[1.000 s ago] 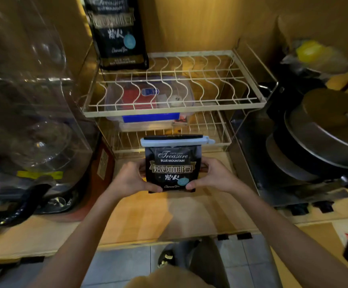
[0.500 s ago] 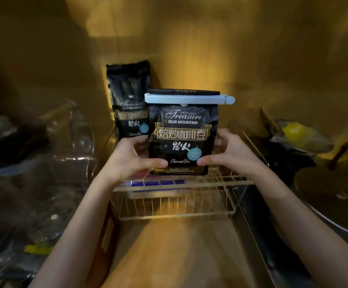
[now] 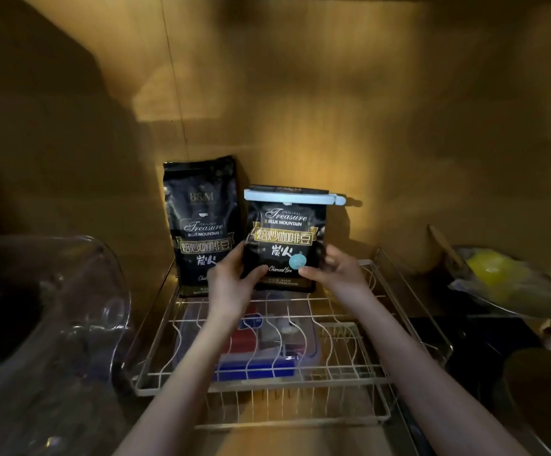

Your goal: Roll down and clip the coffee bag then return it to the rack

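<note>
A black coffee bag (image 3: 284,238) with gold lettering stands upright at the back of the wire rack (image 3: 350,373), its rolled top held by a pale blue clip (image 3: 290,196). My left hand (image 3: 231,284) grips its lower left side and my right hand (image 3: 336,271) grips its lower right side, thumbs on the front. The bag's base is at the rack's top shelf; whether it rests there I cannot tell. A taller, unrolled bag of the same kind (image 3: 201,225) stands just to its left.
A clear plastic box (image 3: 261,353) with red and blue contents sits under the top shelf. A large clear plastic container (image 3: 57,324) is at the left. At the right lie a bagged yellow item (image 3: 491,271) and dark cookware. A wooden wall is behind.
Both hands have carried the clipped bag from the counter up and back onto the rack's top shelf, beside the taller bag. My view has tilted upward.
</note>
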`<action>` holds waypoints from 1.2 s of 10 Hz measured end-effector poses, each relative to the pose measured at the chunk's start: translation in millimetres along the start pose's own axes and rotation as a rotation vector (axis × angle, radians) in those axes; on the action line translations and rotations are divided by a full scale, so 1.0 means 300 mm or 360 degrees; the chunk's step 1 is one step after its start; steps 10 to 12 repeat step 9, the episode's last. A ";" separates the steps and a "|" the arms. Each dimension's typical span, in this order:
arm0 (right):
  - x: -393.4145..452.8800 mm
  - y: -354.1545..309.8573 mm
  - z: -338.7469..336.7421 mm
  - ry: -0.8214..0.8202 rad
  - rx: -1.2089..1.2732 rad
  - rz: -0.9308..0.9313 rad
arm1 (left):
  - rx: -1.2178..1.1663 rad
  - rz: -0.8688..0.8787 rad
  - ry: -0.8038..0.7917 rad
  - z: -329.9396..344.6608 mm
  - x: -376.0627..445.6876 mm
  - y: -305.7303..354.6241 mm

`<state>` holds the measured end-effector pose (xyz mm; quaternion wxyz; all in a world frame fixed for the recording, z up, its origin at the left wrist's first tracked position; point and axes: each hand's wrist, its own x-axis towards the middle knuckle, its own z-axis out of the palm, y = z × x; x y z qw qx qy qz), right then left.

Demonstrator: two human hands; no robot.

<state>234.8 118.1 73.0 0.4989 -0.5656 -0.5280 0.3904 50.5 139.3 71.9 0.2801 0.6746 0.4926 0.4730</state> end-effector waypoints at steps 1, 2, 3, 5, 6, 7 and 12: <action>0.036 0.049 0.002 0.0000 -0.0026 0.0059 | 0.0112 -0.0044 0.0055 0.039 0.003 -0.026; 0.052 0.081 0.004 -0.0033 -0.0029 0.0063 | 0.0324 0.0066 0.0119 0.071 -0.020 -0.028; 0.061 0.081 0.011 -0.0075 0.0009 0.0057 | 0.0572 0.0371 0.0104 0.084 -0.026 -0.038; 0.075 0.081 0.045 -0.0050 0.0067 0.0037 | 0.0993 0.0539 -0.0224 0.106 -0.004 -0.049; 0.072 0.078 0.055 -0.0003 0.0006 0.0055 | 0.1012 0.0513 -0.0302 0.094 -0.001 -0.045; 0.053 0.015 0.055 0.0096 -0.0155 0.0049 | 0.0953 0.0448 -0.0357 0.055 0.001 0.010; -0.170 -0.398 -0.022 0.0463 -0.0030 -0.0587 | 0.0804 0.0305 -0.0315 -0.110 0.060 0.231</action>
